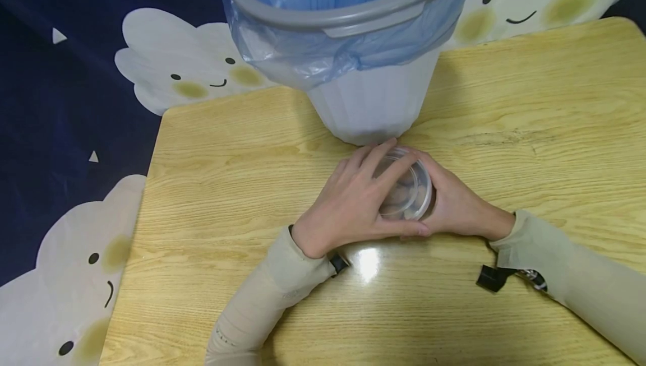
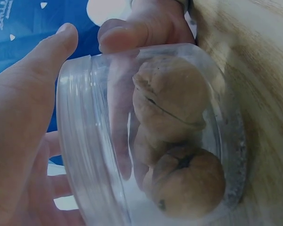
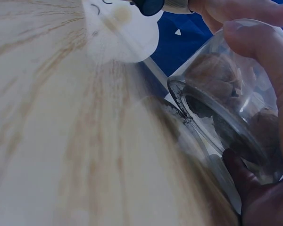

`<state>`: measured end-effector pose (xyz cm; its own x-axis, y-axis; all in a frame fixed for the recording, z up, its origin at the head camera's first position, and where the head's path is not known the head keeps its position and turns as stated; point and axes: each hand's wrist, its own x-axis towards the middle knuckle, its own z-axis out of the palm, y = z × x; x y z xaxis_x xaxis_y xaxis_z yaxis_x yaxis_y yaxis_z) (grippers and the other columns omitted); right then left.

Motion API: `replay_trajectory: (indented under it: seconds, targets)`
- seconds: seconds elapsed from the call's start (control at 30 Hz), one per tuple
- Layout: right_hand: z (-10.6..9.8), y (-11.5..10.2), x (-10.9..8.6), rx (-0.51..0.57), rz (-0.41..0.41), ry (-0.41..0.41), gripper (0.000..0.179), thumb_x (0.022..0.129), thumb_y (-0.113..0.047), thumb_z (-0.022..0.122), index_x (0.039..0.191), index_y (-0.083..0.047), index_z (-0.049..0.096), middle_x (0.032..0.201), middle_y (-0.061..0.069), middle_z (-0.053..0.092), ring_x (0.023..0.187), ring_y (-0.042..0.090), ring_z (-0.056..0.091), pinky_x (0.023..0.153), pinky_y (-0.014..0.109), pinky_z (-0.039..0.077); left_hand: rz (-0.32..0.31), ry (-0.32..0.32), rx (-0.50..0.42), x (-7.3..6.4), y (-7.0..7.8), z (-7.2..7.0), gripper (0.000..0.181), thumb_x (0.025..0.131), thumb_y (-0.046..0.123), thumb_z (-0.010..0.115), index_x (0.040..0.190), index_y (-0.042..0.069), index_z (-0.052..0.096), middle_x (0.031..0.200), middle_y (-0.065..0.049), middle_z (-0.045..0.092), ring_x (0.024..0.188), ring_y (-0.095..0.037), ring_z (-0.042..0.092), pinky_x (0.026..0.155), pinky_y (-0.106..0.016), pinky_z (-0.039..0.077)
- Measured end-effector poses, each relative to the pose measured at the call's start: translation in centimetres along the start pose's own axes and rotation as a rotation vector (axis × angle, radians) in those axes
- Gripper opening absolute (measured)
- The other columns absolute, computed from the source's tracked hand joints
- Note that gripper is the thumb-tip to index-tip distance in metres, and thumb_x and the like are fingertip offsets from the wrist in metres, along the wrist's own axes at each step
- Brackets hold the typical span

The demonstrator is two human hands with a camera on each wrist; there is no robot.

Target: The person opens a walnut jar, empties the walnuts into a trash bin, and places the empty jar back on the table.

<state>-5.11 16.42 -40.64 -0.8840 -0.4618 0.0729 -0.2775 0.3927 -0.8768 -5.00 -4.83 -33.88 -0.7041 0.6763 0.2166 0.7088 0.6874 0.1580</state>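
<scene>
A clear round jar [image 2: 125, 202] with several walnuts [image 2: 172, 101] inside is between both hands, in front of the bin. My left hand [image 1: 350, 198] lies over the clear lid [image 1: 423, 189], fingers across its top and thumb along the near rim, gripping it. From the other side, my right hand [image 1: 456, 203] holds the jar's body, fingers wrapped behind it and partly hidden. In the right wrist view the jar's base [image 3: 226, 125] shows close over the tabletop, with the right thumb and fingers around the wall.
A white bin [image 1: 373, 102] lined with a blue bag [image 1: 323, 60] under a grey rim [image 1: 313, 18] stands just beyond the jar on the wooden table [image 1: 217, 186]. Behind the table hangs a dark blue cloth [image 1: 65, 102] with smiling clouds.
</scene>
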Motion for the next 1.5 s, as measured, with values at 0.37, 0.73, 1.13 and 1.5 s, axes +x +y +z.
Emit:
replay_trajectory:
  seconds: [0.37, 0.73, 1.13, 1.5]
  targets:
    - [0.1, 0.1, 0.0, 0.013, 0.001, 0.0, 0.134, 0.043, -0.035, 0.1, 0.151, -0.039, 0.021, 0.152, -0.007, 0.039, 0.133, 0.012, 0.044, 0.105, 0.011, 0.034, 0.012, -0.005, -0.019, 0.0, -0.4, -0.4, 0.1, 0.067, 0.088, 0.055, 0.148, 0.033, 0.035, 0.156, -0.007, 0.036, 0.139, -0.03, 0.042, 0.106, -0.047, 0.045]
    - [0.0, 0.0, -0.1, 0.014, 0.024, -0.006, 0.138, 0.043, -0.032, 0.1, 0.153, -0.039, 0.017, 0.154, -0.005, 0.036, 0.135, 0.017, 0.043, 0.106, 0.014, 0.033, 0.082, -0.013, -0.053, 0.1, -0.8, -0.5, 0.098, 0.068, 0.085, 0.057, 0.148, 0.033, 0.035, 0.157, -0.006, 0.033, 0.145, -0.032, 0.032, 0.111, -0.051, 0.038]
    - [-0.1, -0.1, 0.0, 0.019, 0.029, -0.017, 0.139, 0.043, -0.031, 0.1, 0.152, -0.041, 0.015, 0.155, 0.0, 0.034, 0.137, 0.023, 0.041, 0.109, 0.05, 0.035, 0.132, -0.037, -0.085, 0.2, -1.4, -0.1, 0.099, 0.069, 0.084, 0.058, 0.15, 0.032, 0.034, 0.159, -0.005, 0.03, 0.149, -0.031, 0.025, 0.115, -0.051, 0.031]
    - [-0.1, -0.1, 0.0, 0.0, 0.032, -0.013, 0.137, 0.044, -0.033, 0.099, 0.153, -0.04, 0.016, 0.154, -0.004, 0.036, 0.135, 0.019, 0.044, 0.107, 0.027, 0.037, 0.121, -0.024, -0.074, 0.2, -1.4, -0.1, 0.094, 0.071, 0.083, 0.057, 0.148, 0.032, 0.038, 0.156, -0.004, 0.034, 0.143, -0.028, 0.037, 0.113, -0.048, 0.035]
